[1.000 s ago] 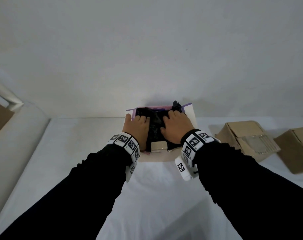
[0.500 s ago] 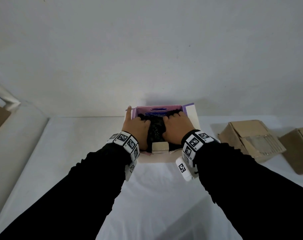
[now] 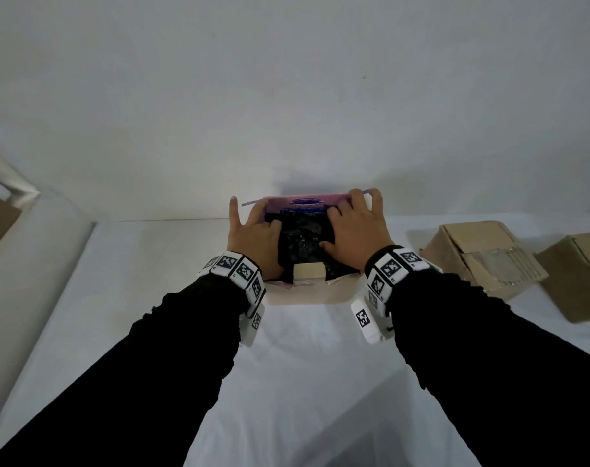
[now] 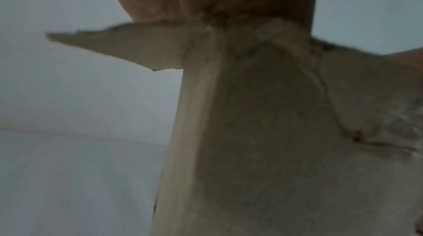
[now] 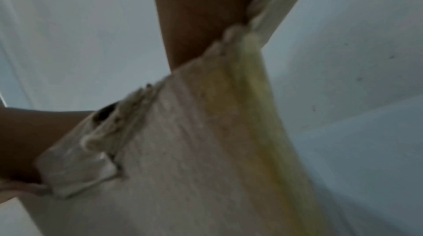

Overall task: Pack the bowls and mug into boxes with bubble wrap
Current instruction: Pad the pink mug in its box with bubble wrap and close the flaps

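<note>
— Bubble wrap, black and crinkled, is seen packed inside the open box at the centre of the head view; can anything wrapped be made out within it?

— Nothing can be told; only dark glossy folds are shown, and a small tan cardboard piece is set at the near edge of the wrap; a pink inner flap with a blue oval mark is raised at the far side of the box.

— How is the left hand placed?

— It is laid on the left part of the wrap with the inner fingers bent onto it; the outer fingers are stretched up along the left edge of the box; no grip is shown.

— And the right hand?

— It is spread over the right part of the wrap; the fingertips are reached to the far right corner of the box and the thumb is pressed on the wrap; in both wrist views only blurred pale cardboard is shown below each palm, so the fingers cannot be told there.

— What is found around the box?

— The box is stood on a white table, close to the pale wall; black sleeves and marker-covered wristbands are worn on both arms; two brown cardboard boxes are lain at the right of the frame, the nearer one with a clear strip across its top, the farther one cut by the edge; both are well apart from the open box.
</note>
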### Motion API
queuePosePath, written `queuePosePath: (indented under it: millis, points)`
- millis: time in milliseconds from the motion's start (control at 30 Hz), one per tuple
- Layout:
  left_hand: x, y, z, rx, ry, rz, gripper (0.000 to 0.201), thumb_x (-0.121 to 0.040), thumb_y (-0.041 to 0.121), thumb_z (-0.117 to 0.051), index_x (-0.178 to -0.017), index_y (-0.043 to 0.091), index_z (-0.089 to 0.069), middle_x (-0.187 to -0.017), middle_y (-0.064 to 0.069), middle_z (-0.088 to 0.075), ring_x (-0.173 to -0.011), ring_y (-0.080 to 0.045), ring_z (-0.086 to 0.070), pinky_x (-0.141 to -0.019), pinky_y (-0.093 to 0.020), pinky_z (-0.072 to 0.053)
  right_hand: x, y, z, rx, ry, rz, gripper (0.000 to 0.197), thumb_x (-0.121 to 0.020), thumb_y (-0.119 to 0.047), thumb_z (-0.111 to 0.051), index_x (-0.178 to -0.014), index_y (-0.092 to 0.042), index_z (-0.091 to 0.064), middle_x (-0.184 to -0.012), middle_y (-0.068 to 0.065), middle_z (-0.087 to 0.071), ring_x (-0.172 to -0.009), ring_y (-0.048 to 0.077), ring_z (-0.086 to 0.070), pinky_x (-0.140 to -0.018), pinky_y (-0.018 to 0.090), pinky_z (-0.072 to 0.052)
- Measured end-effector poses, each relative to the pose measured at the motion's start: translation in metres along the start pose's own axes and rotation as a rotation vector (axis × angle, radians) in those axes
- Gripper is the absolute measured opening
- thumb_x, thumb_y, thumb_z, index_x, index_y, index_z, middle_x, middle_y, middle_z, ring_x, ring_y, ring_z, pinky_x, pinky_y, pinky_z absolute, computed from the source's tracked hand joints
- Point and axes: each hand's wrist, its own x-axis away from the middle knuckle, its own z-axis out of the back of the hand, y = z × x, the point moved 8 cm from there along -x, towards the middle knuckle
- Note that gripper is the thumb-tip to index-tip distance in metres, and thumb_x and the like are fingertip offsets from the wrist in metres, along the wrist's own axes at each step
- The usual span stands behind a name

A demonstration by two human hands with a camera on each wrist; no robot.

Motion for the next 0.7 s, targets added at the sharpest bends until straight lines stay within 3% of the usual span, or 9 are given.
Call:
queuePosePath:
  millis: [67, 133, 267, 400, 467, 567, 700]
  points:
    - [0.002, 0.0, 0.002, 0.019, 0.024, 0.013, 0.064, -0.062, 0.058, -0.058, -0.11, 0.017, -0.052, -0.116, 0.003, -0.059, -0.143, -0.022, -0.013, -0.108, -0.065, 0.009, 0.008, 0.001, 0.012, 0.011, 0.143, 0.046, 0.044, -0.071, -0.048, -0.071, -0.098, -0.015, -0.06, -0.101, 0.006, -0.063, -0.106, 0.03, -0.051, -0.098, 0.049, -0.028]
    - [0.007, 0.001, 0.005, 0.034, 0.045, 0.019, 0.062, -0.063, 0.054, -0.062, -0.11, 0.015, -0.051, -0.121, -0.003, -0.054, -0.14, -0.023, -0.022, -0.11, -0.061, -0.002, 0.018, -0.002, 0.017, 0.032, 0.193, 0.099, 0.028, -0.071, -0.042, -0.073, -0.084, -0.018, -0.065, -0.085, 0.001, -0.064, -0.096, 0.027, -0.055, -0.091, 0.045, -0.029]
    - [0.014, -0.003, 0.018, 0.046, 0.151, 0.039, 0.056, -0.057, 0.046, -0.068, -0.101, 0.016, -0.052, -0.111, -0.006, -0.052, -0.112, -0.029, -0.044, -0.106, -0.055, -0.025, 0.024, -0.004, 0.011, 0.056, 0.114, 0.116, 0.023, -0.077, -0.043, -0.066, -0.065, -0.023, -0.072, -0.062, -0.007, -0.063, -0.101, 0.024, -0.052, -0.097, 0.048, -0.024]
    - [0.021, -0.002, 0.021, 0.026, 0.05, -0.033, 0.03, -0.072, 0.057, -0.06, -0.087, 0.031, -0.063, -0.108, 0.009, -0.055, -0.119, -0.025, -0.036, -0.105, -0.056, -0.012, 0.03, -0.007, 0.0, 0.01, 0.03, 0.158, 0.042, -0.093, -0.043, -0.045, -0.07, -0.022, -0.073, -0.068, -0.006, -0.067, -0.104, 0.022, -0.051, -0.102, 0.049, -0.014]
    - [0.026, -0.004, 0.019, 0.048, 0.019, -0.046, 0.039, -0.084, 0.06, -0.044, -0.084, 0.03, -0.069, -0.098, 0.014, -0.062, -0.125, -0.021, -0.032, -0.108, -0.059, -0.002, 0.032, -0.011, 0.007, -0.001, 0.069, 0.191, 0.042, -0.095, -0.042, -0.042, -0.072, -0.02, -0.07, -0.068, -0.004, -0.066, -0.092, 0.022, -0.055, -0.097, 0.047, -0.024]
    - [0.038, -0.006, 0.015, 0.085, 0.046, -0.018, 0.06, -0.09, 0.062, -0.021, -0.08, 0.029, -0.07, -0.091, 0.017, -0.066, -0.132, -0.019, -0.029, -0.109, -0.062, 0.01, 0.044, -0.011, 0.023, -0.141, 0.252, 0.228, 0.042, -0.096, -0.045, -0.041, -0.073, -0.016, -0.061, -0.067, 0.001, -0.061, -0.068, 0.024, -0.056, -0.079, 0.04, -0.04]
    - [0.057, 0.007, 0.004, 0.057, 0.001, -0.066, 0.082, -0.078, 0.079, -0.008, -0.097, 0.033, -0.073, -0.115, 0.02, -0.058, -0.143, -0.024, -0.013, -0.107, -0.065, 0.011, 0.067, -0.013, 0.001, -0.152, 0.113, 0.337, 0.058, -0.09, -0.062, -0.033, -0.071, -0.018, -0.065, -0.066, -0.004, -0.063, -0.083, 0.02, -0.054, -0.098, 0.044, -0.033]
